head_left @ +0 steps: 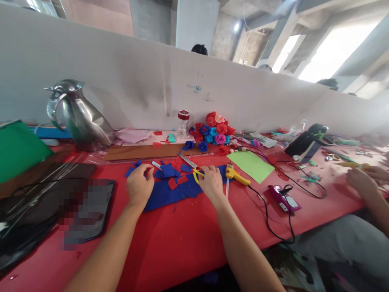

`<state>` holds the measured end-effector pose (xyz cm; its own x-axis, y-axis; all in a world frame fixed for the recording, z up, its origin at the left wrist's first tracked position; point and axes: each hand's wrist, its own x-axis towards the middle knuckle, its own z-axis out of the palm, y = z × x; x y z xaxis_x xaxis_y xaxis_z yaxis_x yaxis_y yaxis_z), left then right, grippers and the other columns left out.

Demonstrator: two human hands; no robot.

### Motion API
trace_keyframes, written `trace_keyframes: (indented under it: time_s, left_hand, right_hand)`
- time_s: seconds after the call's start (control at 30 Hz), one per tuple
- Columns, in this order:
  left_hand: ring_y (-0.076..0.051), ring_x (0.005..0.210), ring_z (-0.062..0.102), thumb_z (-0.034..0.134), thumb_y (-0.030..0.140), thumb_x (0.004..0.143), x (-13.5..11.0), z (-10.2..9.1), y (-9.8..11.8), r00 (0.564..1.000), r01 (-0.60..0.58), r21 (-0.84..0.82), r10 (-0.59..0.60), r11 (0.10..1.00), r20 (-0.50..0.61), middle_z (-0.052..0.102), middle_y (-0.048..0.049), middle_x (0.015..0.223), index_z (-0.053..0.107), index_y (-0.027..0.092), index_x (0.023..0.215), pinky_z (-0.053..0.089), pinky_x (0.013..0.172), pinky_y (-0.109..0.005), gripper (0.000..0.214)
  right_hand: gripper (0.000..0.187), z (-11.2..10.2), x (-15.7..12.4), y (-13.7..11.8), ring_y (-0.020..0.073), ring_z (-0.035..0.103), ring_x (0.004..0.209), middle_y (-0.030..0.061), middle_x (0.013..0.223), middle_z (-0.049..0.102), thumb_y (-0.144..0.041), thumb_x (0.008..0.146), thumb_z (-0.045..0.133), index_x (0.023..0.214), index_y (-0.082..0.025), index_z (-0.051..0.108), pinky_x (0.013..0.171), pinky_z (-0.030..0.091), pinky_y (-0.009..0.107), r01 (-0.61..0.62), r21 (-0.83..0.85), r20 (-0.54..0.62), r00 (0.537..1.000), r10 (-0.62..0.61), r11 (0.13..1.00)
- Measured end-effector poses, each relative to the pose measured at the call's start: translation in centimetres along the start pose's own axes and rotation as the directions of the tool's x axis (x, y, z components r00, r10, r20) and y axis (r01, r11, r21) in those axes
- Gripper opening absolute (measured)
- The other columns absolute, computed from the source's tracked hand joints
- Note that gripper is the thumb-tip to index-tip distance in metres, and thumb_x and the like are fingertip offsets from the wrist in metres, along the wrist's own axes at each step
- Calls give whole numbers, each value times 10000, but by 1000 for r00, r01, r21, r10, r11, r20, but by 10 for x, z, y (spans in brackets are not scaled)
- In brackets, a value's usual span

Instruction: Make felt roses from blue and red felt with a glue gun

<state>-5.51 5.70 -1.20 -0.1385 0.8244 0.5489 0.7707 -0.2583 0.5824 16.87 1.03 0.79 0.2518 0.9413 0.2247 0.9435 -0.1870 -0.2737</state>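
Note:
My right hand [212, 181] is closed on a pair of scissors [189, 162] with yellow handles, their blades pointing up and left. To its left, the fingers of my left hand [139, 183] are curled together, and whatever they may hold is hidden. Between and below the hands lies a strip of blue crepe paper [170, 194]. Cut blue pieces [168, 171] and red pieces [172, 184] are scattered on and around it. Just right of my right hand rests a yellow glue gun [238, 177]. Blue paper roses [202, 146] lie beyond the scissors.
Paper flowers [221, 129] are heaped by the partition, beside a lidded glass jar [183, 123]. A steel jug [86, 117] stands left, above a dark tablet-like object [103, 215]. Green paper [252, 165] and a purple power strip [284, 199] lie right, near another person's hands [361, 178].

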Motion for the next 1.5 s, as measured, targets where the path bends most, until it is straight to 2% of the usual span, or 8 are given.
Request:
trace_keyframes:
  time_s: [0.13,0.43,0.57,0.7,0.87,1.0,1.23,1.5]
  left_hand:
    - [-231,728,639,483,285,820,-1,1,2,997,-72,50,72,996,17,715,-64,785,643,209,813,435,663,-303,178]
    - [-247,699,630,494,300,823,-1,6,2,985,-171,98,169,980,25,718,-67,776,650,216,812,425,646,-318,178]
    - [-260,703,628,481,306,828,-2,7,3,986,-163,114,161,980,32,723,-83,805,655,218,820,432,659,-335,195]
    - [-252,712,634,456,316,845,-4,7,2,987,-157,128,152,979,47,730,-82,827,659,228,845,433,669,-332,221]
    - [-248,731,654,461,292,835,-4,7,2,988,-149,124,143,981,54,738,-81,805,668,223,828,432,695,-328,219]
    - [-263,756,663,460,268,828,-4,4,4,990,-133,98,128,986,61,742,-90,830,671,215,823,434,695,-337,218]
    - [-273,758,659,462,284,843,-6,3,8,988,-146,105,140,984,62,737,-98,824,665,211,835,431,688,-342,216]
    - [-267,714,627,479,312,839,-4,8,4,989,-137,81,132,987,62,714,-86,801,645,221,816,407,639,-340,190]
  right_hand:
    - [276,-1,7,10,263,574,987,170,1080,635,-164,859,489,1099,-117,617,817,425,343,-36,-132,100,994,50,991]
    - [272,1,-2,-6,261,539,1031,210,1075,591,-65,825,471,1076,-56,573,892,407,340,-22,-173,63,997,34,985]
    - [282,-10,-12,-9,273,548,1013,213,1052,592,-42,777,502,1047,-51,586,898,415,356,25,-84,61,998,-20,996]
    - [261,-14,-22,-3,262,582,961,181,998,614,-90,820,490,1057,-80,596,849,449,372,10,120,120,992,-24,993]
    - [304,-16,-31,2,226,606,914,130,990,613,-130,844,468,1115,-138,604,829,467,355,93,244,45,993,-107,965]
    - [337,-27,-40,8,251,594,965,154,1036,599,-125,834,471,1149,-120,590,848,458,359,26,175,-1,1000,-27,984]
    - [249,-32,-64,25,289,596,934,201,1004,602,-130,855,425,1031,-90,596,812,441,374,-223,-62,57,972,226,973]
    - [285,-16,-79,20,306,590,998,205,1098,598,-208,902,410,1110,-117,582,785,448,366,-263,-66,95,958,269,962]
